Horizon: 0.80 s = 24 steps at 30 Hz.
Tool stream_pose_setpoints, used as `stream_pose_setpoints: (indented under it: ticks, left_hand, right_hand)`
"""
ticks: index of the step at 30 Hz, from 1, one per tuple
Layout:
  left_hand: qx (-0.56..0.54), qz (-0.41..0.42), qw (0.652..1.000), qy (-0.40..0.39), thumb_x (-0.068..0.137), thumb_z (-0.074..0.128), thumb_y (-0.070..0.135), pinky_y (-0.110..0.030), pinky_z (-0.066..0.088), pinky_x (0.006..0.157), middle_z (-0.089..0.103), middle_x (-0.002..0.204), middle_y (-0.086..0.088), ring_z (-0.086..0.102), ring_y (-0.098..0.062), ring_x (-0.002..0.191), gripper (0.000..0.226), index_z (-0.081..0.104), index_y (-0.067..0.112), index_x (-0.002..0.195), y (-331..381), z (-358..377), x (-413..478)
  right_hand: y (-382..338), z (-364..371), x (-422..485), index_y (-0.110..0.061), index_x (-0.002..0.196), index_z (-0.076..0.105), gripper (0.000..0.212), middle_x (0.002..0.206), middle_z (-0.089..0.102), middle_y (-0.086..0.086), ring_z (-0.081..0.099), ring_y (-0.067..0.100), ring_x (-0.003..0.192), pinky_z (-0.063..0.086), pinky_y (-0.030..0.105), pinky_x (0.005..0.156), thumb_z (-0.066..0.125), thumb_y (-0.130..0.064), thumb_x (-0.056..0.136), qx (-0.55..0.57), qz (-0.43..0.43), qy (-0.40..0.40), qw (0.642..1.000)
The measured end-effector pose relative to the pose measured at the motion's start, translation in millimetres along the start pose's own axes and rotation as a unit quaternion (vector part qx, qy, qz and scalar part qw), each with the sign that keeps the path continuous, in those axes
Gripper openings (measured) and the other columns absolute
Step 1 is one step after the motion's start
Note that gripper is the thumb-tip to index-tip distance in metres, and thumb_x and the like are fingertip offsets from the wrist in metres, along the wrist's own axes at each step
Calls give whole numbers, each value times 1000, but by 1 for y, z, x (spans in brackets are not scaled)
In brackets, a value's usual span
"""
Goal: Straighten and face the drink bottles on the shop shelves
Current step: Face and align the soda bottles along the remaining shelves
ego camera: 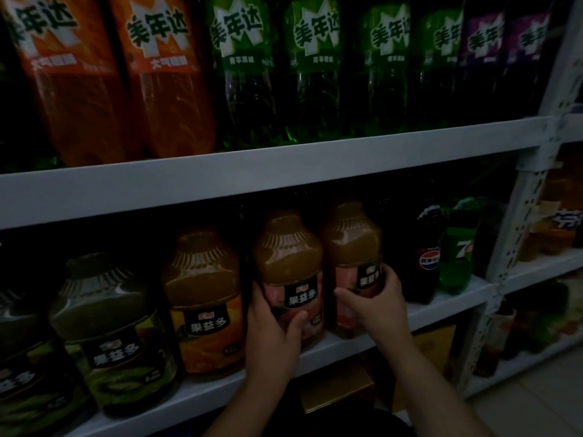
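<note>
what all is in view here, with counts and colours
orange soda bottles: 2, orange, upper shelf left
green soda bottles: 4, green, upper shelf middle
purple soda bottles: 2, purple, upper shelf right
green-label juice bottles: 2, green, lower shelf left
orange-label juice bottle: 1, orange, lower shelf
pink-label juice bottles: 2, pink, lower shelf middle
cola bottle: 1, dark, lower shelf right
green bottle: 1, green, beside the cola bottle
shelves: 2 boards, white
left hand: 1, grips left pink-label bottle
right hand: 1, grips right pink-label bottle
</note>
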<state>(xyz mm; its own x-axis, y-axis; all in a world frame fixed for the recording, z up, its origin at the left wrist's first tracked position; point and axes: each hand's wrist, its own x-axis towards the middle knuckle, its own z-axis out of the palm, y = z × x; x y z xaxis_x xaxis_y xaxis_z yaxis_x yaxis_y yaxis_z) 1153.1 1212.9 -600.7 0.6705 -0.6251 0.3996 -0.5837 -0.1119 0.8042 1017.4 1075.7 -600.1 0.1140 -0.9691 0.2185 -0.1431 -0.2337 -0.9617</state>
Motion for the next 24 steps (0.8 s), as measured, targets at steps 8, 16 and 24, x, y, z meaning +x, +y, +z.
stream_pose_setpoints:
  ticks: [8,16,24]
  left_hand:
    - [-17,-2,1000,-25,75,76,41,-36,28,113,23,155,3,24,-13,141,107,4,28,152,-2,-5,-1]
    - [-17,-35,999,0,74,78,37,-43,37,109,37,150,0,35,-17,137,101,17,20,151,2,0,0]
    - [-8,-12,1000,-19,75,75,44,-41,35,111,33,152,2,32,-15,139,102,12,21,152,-1,-4,4]
  right_hand:
    - [6,9,-3,-34,139,23,116,136,35,-1,39,17,122,40,37,98,91,-44,45,9,-8,-10,1000]
    - [12,1,0,-46,137,24,119,122,47,-13,51,13,112,45,23,79,92,-43,39,52,-25,-96,994]
    - [13,1,-2,-51,136,22,120,122,46,-15,49,12,112,46,32,86,88,-52,36,55,-18,-97,994]
